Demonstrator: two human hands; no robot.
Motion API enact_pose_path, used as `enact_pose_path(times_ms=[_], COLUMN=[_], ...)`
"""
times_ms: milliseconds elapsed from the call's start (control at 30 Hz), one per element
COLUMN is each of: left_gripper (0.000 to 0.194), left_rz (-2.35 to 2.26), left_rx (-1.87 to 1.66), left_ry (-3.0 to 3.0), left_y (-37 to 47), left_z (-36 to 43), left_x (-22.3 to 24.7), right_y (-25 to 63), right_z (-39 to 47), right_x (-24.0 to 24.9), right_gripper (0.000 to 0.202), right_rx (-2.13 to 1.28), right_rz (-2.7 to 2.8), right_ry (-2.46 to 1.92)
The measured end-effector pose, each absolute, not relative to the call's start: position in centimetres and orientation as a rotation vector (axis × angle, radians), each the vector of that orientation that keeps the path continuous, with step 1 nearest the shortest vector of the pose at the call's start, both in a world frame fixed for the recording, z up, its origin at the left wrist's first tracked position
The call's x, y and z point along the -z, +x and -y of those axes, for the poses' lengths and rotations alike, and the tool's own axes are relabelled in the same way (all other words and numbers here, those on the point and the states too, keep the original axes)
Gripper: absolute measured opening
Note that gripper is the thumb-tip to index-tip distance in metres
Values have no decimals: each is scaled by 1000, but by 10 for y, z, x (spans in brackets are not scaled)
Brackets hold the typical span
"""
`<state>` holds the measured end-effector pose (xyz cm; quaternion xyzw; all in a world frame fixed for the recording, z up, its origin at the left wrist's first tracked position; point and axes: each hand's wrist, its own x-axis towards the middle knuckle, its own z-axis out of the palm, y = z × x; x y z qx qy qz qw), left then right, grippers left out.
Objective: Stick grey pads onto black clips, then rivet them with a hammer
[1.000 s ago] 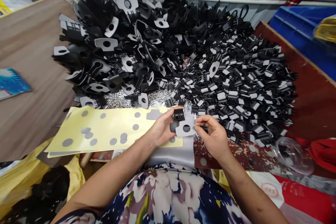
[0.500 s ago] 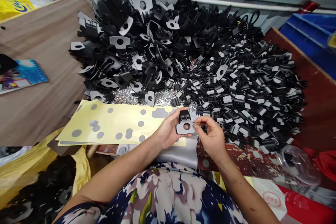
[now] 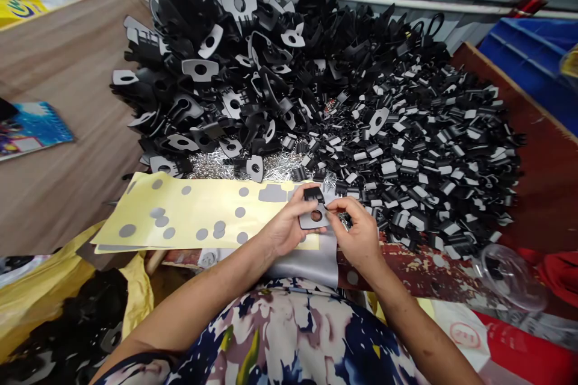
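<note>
The left hand (image 3: 289,221) grasps a black plastic clip part with a gray, holed face (image 3: 309,220), held above the right end of the yellow sticker sheet (image 3: 180,210), while the right hand (image 3: 360,230) pinches at the part's right edge between thumb and fingers. Beyond the hands lie silvery metal pins (image 3: 208,167) and a large heap of black-and-gray clip pieces (image 3: 419,150).

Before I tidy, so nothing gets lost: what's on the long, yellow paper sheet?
Flat grey discs are on the yellow sheet, and a larger grey shape by its far edge. The left hand covers part of its right end.
</note>
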<state>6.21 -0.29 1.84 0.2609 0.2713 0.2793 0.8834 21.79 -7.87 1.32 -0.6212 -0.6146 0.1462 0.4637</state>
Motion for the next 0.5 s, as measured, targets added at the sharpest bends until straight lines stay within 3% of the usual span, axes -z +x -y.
enact_pose_path(times_ms=[67, 233, 400, 500], left_gripper=[56, 40, 41, 47], left_rz=[-622, -834, -871, -842], left_rx=[-669, -994, -1022, -960], left_ry=[671, 1023, 959, 830], left_y=[66, 72, 68, 65], left_z=[8, 19, 23, 23], left_x=[-14, 7, 16, 14], right_y=[215, 202, 198, 207], right_z=[78, 80, 85, 82], right_x=[-10, 2, -7, -17], right_gripper=[17, 36, 59, 65], right_rx=[-257, 54, 399, 328], right_rz=[1575, 1831, 1957, 1837], right_ry=[-1532, -1512, -1596, -1713])
